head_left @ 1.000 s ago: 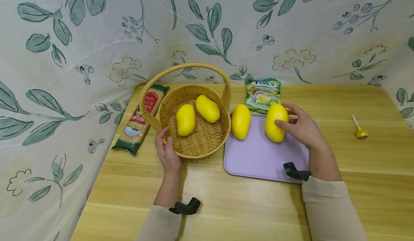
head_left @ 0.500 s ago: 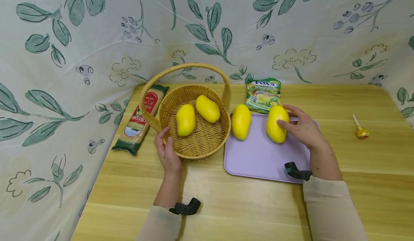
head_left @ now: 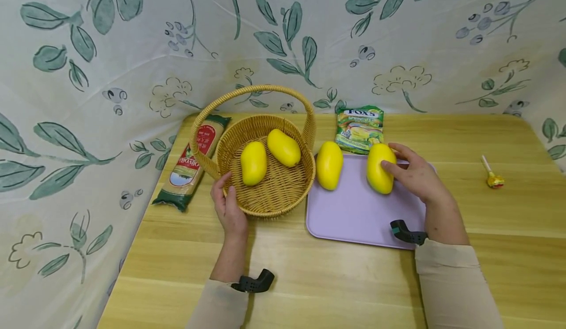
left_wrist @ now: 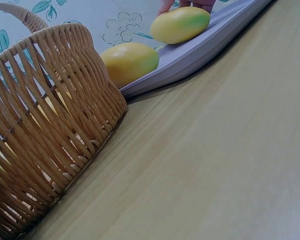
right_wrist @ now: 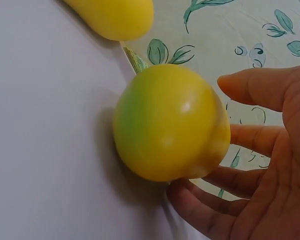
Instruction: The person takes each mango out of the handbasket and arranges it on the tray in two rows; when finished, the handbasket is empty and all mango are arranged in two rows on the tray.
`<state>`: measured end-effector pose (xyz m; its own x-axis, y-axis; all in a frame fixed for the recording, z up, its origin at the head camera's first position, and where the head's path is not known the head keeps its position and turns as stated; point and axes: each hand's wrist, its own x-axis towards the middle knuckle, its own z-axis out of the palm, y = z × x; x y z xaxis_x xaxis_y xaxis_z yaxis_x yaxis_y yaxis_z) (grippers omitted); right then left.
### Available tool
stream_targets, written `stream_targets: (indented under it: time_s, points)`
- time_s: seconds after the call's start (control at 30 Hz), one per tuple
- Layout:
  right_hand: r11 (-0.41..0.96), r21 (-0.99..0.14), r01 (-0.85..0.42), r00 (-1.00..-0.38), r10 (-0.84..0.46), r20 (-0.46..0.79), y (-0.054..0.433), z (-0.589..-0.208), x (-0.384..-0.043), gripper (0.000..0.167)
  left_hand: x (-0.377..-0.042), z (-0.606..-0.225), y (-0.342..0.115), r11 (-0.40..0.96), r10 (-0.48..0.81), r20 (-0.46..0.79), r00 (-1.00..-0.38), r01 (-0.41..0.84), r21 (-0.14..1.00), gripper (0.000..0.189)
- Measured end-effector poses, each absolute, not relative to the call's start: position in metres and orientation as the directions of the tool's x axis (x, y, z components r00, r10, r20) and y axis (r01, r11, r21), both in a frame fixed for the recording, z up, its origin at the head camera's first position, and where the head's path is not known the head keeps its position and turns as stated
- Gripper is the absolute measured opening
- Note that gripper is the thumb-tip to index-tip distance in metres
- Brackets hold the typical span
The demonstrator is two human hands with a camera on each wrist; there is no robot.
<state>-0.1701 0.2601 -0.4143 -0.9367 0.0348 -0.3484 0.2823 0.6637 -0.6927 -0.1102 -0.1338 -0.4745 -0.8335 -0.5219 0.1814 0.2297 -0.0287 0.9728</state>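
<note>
The left hand (head_left: 228, 210) grips a round tan wicker basket (head_left: 279, 186) by its rim, presumably to steady it, while the right hand (head_left: 417, 178), fingers relaxed (thumb seemingly clear), flanks a smooth yellow oval mango (head_left: 378, 172) whose weight the flat lilac tray (head_left: 349, 218) beneath likely bears.

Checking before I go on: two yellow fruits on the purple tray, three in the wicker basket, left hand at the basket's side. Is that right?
One slip: the wicker basket holds two yellow fruits, not three, as the head view shows. Two fruits on the purple tray and the left hand at the basket's side are right.
</note>
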Motion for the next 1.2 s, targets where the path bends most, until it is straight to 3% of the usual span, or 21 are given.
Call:
stream_targets:
  time_s: [0.17, 0.33, 0.53, 0.67, 0.87, 1.03, 1.2]
  points:
    - [0.676, -0.679, 0.286, -0.936, 0.048, -0.347, 0.258, -0.408, -0.169, 0.086, -0.110, -0.474, -0.134, -0.030, -0.518, 0.182, -0.836, 0.230, 0.973, 0.037]
    - [0.730, -0.647, 0.219, -0.963, 0.055, -0.264, 0.252, -0.393, -0.159, 0.084, -0.109, -0.474, -0.134, -0.020, -0.513, 0.195, -0.836, 0.239, 0.971, 0.037]
    - [0.703, -0.710, -0.046, -0.996, -0.088, -0.022, 0.214, -0.356, -0.133, 0.067, -0.108, -0.476, -0.134, -0.020, -0.514, 0.200, -0.834, 0.244, 0.969, 0.036]
    - [0.642, -0.729, -0.239, -0.963, -0.255, 0.091, 0.182, -0.346, -0.119, 0.058, -0.109, -0.476, -0.134, -0.018, -0.515, 0.207, -0.832, 0.251, 0.968, 0.036]
    - [0.574, -0.684, -0.451, -0.876, -0.433, 0.214, 0.133, -0.361, -0.106, 0.055, -0.111, -0.476, -0.135, -0.015, -0.521, 0.203, -0.829, 0.247, 0.969, 0.036]
    - [0.558, -0.632, -0.538, -0.828, -0.491, 0.271, 0.090, -0.375, -0.097, 0.056, -0.110, -0.477, -0.135, -0.015, -0.518, 0.205, -0.831, 0.248, 0.969, 0.036]
    - [0.545, -0.627, -0.557, -0.821, -0.476, 0.316, 0.054, -0.383, -0.102, 0.069, -0.110, -0.476, -0.135, -0.010, -0.519, 0.209, -0.829, 0.250, 0.968, 0.035]
